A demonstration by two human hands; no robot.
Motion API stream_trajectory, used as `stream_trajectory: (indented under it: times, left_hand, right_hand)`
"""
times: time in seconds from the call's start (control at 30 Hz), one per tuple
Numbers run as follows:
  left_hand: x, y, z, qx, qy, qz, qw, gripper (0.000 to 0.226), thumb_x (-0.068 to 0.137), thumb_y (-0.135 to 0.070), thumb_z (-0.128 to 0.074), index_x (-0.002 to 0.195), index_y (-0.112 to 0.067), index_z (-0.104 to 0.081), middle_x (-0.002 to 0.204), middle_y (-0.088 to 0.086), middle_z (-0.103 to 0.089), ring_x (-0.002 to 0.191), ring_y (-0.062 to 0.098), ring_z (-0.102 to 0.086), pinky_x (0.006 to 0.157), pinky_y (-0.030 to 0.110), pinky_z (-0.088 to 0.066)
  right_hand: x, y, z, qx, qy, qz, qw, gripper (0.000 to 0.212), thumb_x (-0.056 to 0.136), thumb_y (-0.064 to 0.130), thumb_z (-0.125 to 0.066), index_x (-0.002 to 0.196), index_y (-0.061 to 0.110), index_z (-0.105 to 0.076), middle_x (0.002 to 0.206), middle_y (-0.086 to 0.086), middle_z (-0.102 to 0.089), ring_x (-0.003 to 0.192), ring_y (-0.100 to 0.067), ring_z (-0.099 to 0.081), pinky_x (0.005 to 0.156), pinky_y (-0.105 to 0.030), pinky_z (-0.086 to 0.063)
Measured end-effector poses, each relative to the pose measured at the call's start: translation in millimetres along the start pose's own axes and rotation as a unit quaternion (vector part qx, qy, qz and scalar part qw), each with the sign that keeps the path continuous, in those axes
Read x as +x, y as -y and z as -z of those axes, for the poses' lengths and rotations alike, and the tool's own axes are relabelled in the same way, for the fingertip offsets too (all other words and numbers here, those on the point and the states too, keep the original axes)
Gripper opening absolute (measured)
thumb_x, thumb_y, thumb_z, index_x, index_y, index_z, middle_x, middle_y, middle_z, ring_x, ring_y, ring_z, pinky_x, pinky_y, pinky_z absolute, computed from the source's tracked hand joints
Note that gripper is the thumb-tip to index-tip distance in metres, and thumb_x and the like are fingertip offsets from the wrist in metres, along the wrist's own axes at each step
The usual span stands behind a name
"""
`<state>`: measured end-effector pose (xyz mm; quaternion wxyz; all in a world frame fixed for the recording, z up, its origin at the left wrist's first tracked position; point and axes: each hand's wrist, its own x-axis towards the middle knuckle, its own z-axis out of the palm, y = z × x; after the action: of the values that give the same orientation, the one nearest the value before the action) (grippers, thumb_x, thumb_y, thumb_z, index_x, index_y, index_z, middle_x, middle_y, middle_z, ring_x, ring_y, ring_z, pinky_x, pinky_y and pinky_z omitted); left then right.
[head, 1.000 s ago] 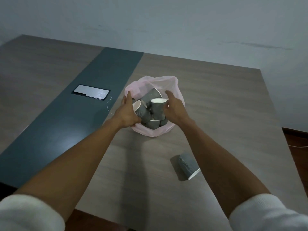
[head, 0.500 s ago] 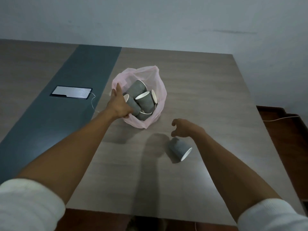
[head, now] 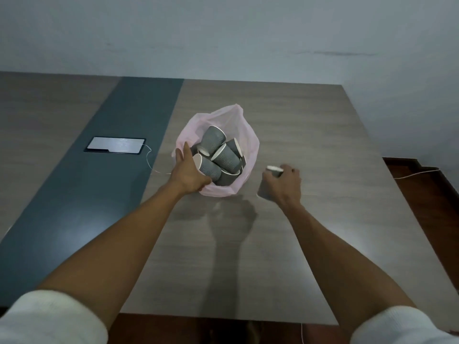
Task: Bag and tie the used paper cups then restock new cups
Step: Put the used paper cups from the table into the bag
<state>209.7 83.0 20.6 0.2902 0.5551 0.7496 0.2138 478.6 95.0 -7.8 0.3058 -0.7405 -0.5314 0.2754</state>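
Left hand (head: 190,170) gripping bag rim (head: 179,147) — right hand (head: 285,183) fingers around cup (head: 274,170), just beside.

A pink plastic bag (head: 244,155) of grey paper cups (head: 224,155) sits open on the counter (head: 323,135). The left hand (head: 190,170) holds the bag's near-left rim. Just right of the bag, the right hand (head: 285,184) grips another grey cup (head: 274,170).

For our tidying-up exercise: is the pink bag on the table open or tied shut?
Open. The pink bag gapes with its mouth wide, grey cups visible inside; the left hand holds its near edge.
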Motion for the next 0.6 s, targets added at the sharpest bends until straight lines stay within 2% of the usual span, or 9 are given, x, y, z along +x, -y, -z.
stream_trajectory:
  times: [0.1, 0.17, 0.23, 0.3, 0.33, 0.4, 0.47, 0.53, 0.6]
  left_hand:
    - [-1.9, 3.5, 5.2, -0.002, 0.001, -0.005, 1.000, 0.137, 0.064, -0.024, -0.085, 0.160, -0.023, 0.012, 0.169, 0.006, 0.004, 0.150, 0.035, -0.024, 0.098, 0.054, -0.053]
    - [-2.0, 6.5, 7.6, -0.006, 0.004, -0.003, 1.000, 0.137, 0.064, -0.024, -0.086, 0.160, -0.024, 0.012, 0.169, 0.003, 0.004, 0.150, 0.034, -0.024, 0.096, 0.055, -0.054]
    - [-0.9, 10.5, 9.8, -0.004, 0.007, -0.001, 1.000, 0.137, 0.066, -0.026, -0.087, 0.160, -0.024, 0.012, 0.169, 0.000, 0.005, 0.151, 0.033, -0.022, 0.098, 0.055, -0.052]
    - [2.8, 13.0, 12.8, -0.002, 0.000, -0.005, 1.000, 0.136, 0.066, -0.028, -0.087, 0.160, -0.022, 0.011, 0.169, -0.002, 0.004, 0.150, 0.031, -0.025, 0.099, 0.054, -0.052]
    - [5.1, 13.4, 14.3, -0.004, -0.007, -0.009, 1.000, 0.135, 0.067, -0.030, -0.086, 0.161, -0.021, 0.010, 0.169, -0.002, 0.002, 0.150, 0.030, -0.026, 0.100, 0.053, -0.052]
    - [9.8, 12.7, 18.6, -0.010, -0.028, -0.013, 0.999, 0.131, 0.067, -0.032, -0.086, 0.161, -0.020, 0.004, 0.167, -0.005, -0.007, 0.145, 0.026, -0.033, 0.098, 0.051, -0.053]
    - [15.8, 11.6, 23.4, -0.021, -0.050, -0.013, 0.998, 0.124, 0.064, -0.033, -0.084, 0.161, -0.020, -0.007, 0.160, -0.004, -0.020, 0.136, 0.027, -0.042, 0.091, 0.052, -0.057]
    - [21.5, 11.1, 28.1, -0.030, -0.066, -0.010, 0.997, 0.113, 0.062, -0.035, -0.081, 0.156, -0.016, -0.020, 0.151, 0.002, -0.030, 0.127, 0.030, -0.049, 0.085, 0.054, -0.058]
    - [26.5, 10.7, 30.7, -0.028, -0.081, -0.014, 0.996, 0.100, 0.065, -0.039, -0.078, 0.148, -0.012, -0.030, 0.142, 0.007, -0.038, 0.120, 0.030, -0.052, 0.085, 0.051, -0.058]
  right_hand:
    - [6.1, 52.5, 4.9, 0.253, -0.059, 0.055, 0.964, 0.041, 0.075, 0.036, -0.062, 0.111, 0.017, -0.061, 0.111, -0.007, -0.061, 0.097, -0.020, -0.062, 0.087, -0.041, -0.055]
    - [10.5, 80.9, -3.8, 0.341, -0.044, 0.067, 0.937, 0.032, 0.078, 0.033, -0.068, 0.106, 0.023, -0.057, 0.102, 0.002, -0.065, 0.089, -0.012, -0.065, 0.083, -0.044, -0.059]
    - [16.0, 101.9, -20.7, 0.375, 0.006, 0.048, 0.926, 0.033, 0.080, 0.037, -0.074, 0.105, 0.023, -0.058, 0.101, 0.001, -0.068, 0.090, -0.013, -0.070, 0.081, -0.047, -0.061]
    - [19.8, 117.2, -39.8, 0.365, 0.065, 0.025, 0.929, 0.038, 0.080, 0.043, -0.077, 0.104, 0.018, -0.062, 0.101, -0.006, -0.073, 0.086, -0.021, -0.074, 0.076, -0.045, -0.062]
    - [21.5, 121.8, -48.7, 0.346, 0.091, 0.026, 0.933, 0.035, 0.081, 0.043, -0.077, 0.102, 0.018, -0.064, 0.095, -0.007, -0.074, 0.079, -0.019, -0.075, 0.075, -0.044, -0.063]
    - [25.2, 126.9, -63.8, 0.288, 0.145, 0.038, 0.946, 0.029, 0.081, 0.041, -0.075, 0.096, 0.017, -0.069, 0.083, -0.006, -0.076, 0.073, -0.017, -0.074, 0.081, -0.046, -0.063]
    - [29.7, 128.3, -73.1, 0.214, 0.183, 0.041, 0.959, 0.028, 0.079, 0.042, -0.072, 0.093, 0.018, -0.071, 0.082, -0.005, -0.076, 0.079, -0.022, -0.074, 0.086, -0.047, -0.061]
    - [35.3, 126.1, -77.9, 0.131, 0.124, 0.060, 0.982, 0.035, 0.084, 0.041, -0.062, 0.106, 0.015, -0.069, 0.102, -0.006, -0.074, 0.095, -0.025, -0.071, 0.093, -0.043, -0.057]
    - [44.7, 121.7, -78.6, 0.050, -0.004, 0.091, 0.995, 0.049, 0.088, 0.033, -0.057, 0.133, 0.012, -0.058, 0.131, -0.010, -0.059, 0.117, -0.031, -0.059, 0.101, -0.044, -0.048]
